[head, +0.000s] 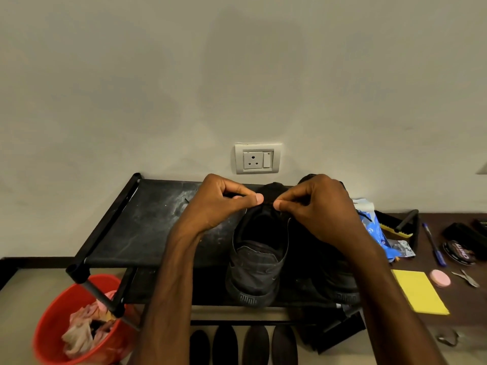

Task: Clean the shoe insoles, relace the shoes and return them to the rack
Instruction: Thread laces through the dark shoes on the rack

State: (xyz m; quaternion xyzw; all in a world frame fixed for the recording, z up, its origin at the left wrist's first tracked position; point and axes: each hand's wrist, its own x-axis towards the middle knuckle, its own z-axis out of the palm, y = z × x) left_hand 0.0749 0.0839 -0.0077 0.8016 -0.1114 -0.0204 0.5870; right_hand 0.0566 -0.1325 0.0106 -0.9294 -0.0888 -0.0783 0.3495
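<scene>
Atop rack (147, 225), fingers (259, 198) of left hand (218, 204) and right hand (316, 206) pinch lace (268, 204) over shoe (257, 262): relacing in hand, knot-tightening likely next.

Plain off-white plastered wall (237, 75) fills the upper half, dimly and evenly lit. White rectangular three-pin socket plate with switch (257, 158) at 12 o'clock, near centre. Dark brown skirting strip (26, 260) at 9 o'clock. Pale beige floor (15, 299) at 8 o'clock. Dark brown flat surface (461, 306) at 4 o'clock.

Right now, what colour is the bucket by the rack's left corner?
The bucket is red, seen in the head view.
</scene>
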